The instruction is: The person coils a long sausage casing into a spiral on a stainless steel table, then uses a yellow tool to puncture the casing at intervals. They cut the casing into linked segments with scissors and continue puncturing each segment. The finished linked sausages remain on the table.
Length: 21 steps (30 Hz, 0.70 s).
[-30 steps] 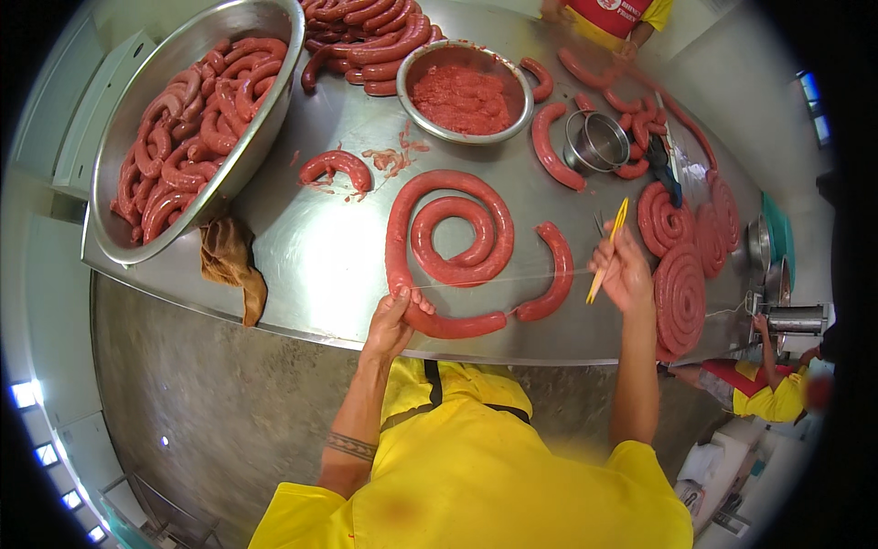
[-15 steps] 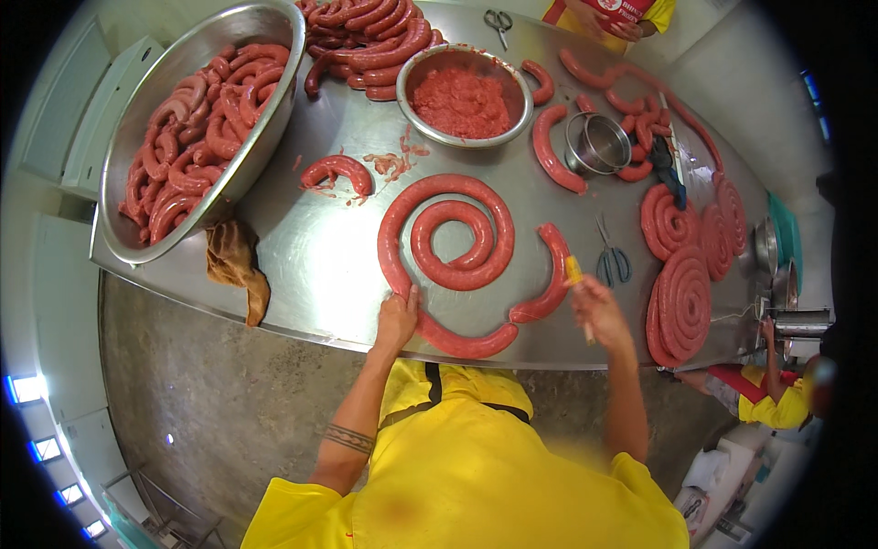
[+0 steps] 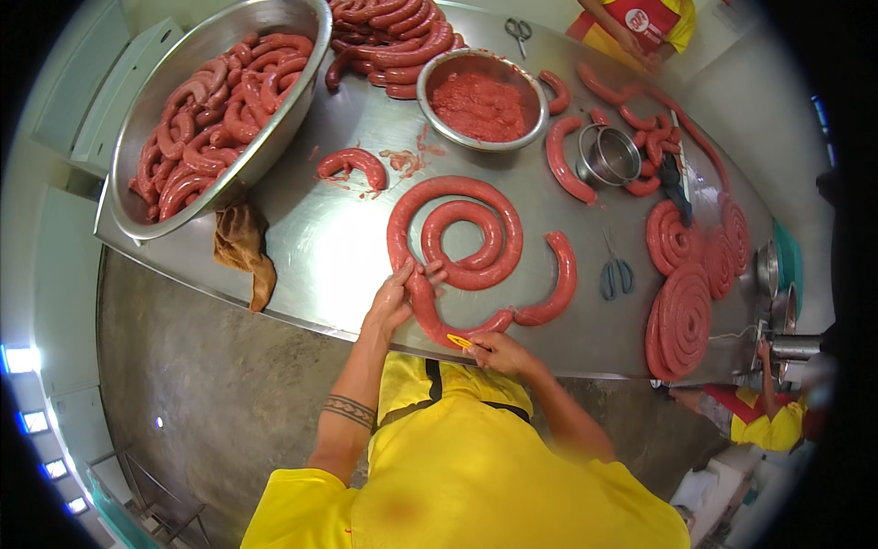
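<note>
Right hand [image 3: 498, 351] has moved to the near edge of the surface [image 3: 599, 343], fingers closed on tool [image 3: 459, 341]; left hand [image 3: 393, 297] half-open around coil [image 3: 457, 188], one link [image 3: 564, 279] sectioned, rest undivided.

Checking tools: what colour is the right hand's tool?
The tool shows yellow, best in the head view.

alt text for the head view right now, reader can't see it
A person's left hand touches a coiled red sausage on a metal table; the right hand holds a yellow tool near the coil's outer end. Around them are a basin of sausages, a bowl of ground meat and scissors.
</note>
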Each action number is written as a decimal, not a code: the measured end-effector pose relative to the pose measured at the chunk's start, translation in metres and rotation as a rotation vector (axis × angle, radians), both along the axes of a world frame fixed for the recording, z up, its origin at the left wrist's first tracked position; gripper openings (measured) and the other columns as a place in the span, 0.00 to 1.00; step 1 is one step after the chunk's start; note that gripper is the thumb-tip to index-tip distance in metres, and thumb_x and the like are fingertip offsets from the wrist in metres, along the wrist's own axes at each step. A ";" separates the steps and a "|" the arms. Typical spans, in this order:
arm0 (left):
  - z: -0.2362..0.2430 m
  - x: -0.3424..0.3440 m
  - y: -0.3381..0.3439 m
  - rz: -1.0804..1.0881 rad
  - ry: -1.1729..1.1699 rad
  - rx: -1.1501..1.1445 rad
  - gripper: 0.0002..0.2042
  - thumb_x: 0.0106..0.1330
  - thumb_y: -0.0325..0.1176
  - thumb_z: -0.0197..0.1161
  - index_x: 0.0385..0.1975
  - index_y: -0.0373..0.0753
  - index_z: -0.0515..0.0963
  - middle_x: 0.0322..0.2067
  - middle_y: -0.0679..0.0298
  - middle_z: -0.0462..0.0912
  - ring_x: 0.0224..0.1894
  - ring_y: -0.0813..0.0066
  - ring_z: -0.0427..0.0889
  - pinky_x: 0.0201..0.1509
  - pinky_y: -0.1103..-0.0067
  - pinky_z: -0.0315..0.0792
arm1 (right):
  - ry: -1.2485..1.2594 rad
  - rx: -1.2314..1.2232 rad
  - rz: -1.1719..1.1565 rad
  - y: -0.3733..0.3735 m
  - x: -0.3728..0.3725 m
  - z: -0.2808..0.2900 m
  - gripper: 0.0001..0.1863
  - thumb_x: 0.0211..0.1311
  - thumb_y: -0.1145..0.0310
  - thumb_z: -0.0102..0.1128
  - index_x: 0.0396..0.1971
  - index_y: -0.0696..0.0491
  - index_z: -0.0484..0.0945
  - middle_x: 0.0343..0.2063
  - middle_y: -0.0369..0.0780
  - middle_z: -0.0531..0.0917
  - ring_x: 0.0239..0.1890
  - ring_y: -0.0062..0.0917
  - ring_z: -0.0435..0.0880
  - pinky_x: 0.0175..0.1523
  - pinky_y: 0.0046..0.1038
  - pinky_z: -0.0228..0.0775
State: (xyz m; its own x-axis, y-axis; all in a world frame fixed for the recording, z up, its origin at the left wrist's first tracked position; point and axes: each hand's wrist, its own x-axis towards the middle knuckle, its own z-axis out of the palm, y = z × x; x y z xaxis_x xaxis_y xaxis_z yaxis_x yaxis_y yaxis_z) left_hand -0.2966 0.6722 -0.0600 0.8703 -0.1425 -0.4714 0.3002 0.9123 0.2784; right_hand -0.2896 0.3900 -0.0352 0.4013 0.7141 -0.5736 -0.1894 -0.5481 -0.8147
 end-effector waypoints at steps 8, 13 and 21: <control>-0.011 -0.039 0.000 -0.051 0.117 1.807 0.16 0.74 0.39 0.59 0.35 0.28 0.80 0.30 0.46 0.84 0.30 0.63 0.81 0.36 0.66 0.73 | -0.253 -0.104 0.242 -0.010 -0.012 0.061 0.14 0.73 0.61 0.54 0.48 0.54 0.79 0.40 0.48 0.84 0.41 0.46 0.83 0.48 0.39 0.73; -0.007 -0.059 0.009 0.173 0.166 0.588 0.14 0.77 0.37 0.55 0.37 0.31 0.79 0.42 0.48 0.86 0.44 0.56 0.85 0.54 0.66 0.78 | 0.059 0.350 0.408 0.070 -0.038 0.114 0.16 0.76 0.60 0.49 0.52 0.54 0.75 0.41 0.48 0.83 0.42 0.39 0.83 0.48 0.38 0.72; 0.005 -0.090 0.005 0.335 0.028 -0.185 0.34 0.77 0.58 0.46 0.59 0.26 0.69 0.56 0.46 0.79 0.60 0.53 0.79 0.69 0.60 0.69 | 0.280 0.395 -0.200 0.249 0.023 0.073 0.12 0.73 0.71 0.47 0.52 0.52 0.74 0.24 0.26 0.66 0.26 0.12 0.61 0.30 0.18 0.57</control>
